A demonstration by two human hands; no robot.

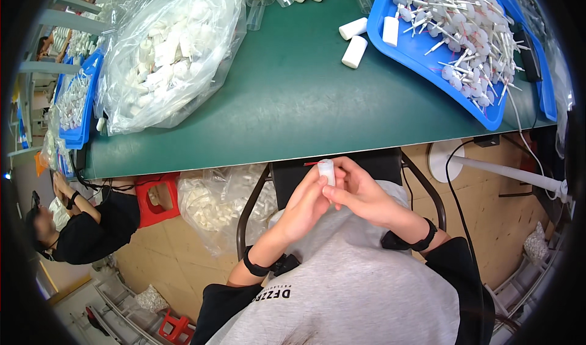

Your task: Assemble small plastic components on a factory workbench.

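far left, note a co-worker [85,223] in dark clothing, near a blue tray [76,140] of white pieces. next, a clear plastic bag [201,94] on the green table [293,101], packed with white parts. lower down, a red stool [143,204] beside a floor bag [217,238], clear too and full of whitish pieces. above, clear tubes [255,16] toward the far side of the green table.

center — left hand [307,203] grasping a small white cylinder [327,173], thumb and fingers curled along the left side. thin red strip [312,163], maybe a wire, sticking out leftward at the far end. right hand [360,192] gripping the same small white cylinder, thumb by the near end, fingers behind. held off the green table, just short of the near edge.

further right, loose white cylinders [354,52], then a second tray [403,52], blue, heaped with white stemmed discs [470,39].

step in hand, as a guess: two-handed work on a single piece. next move likely calls for a steady left hold, fine right fingertip control, no tugging on the red strip — cannot make out any join under the fingers.
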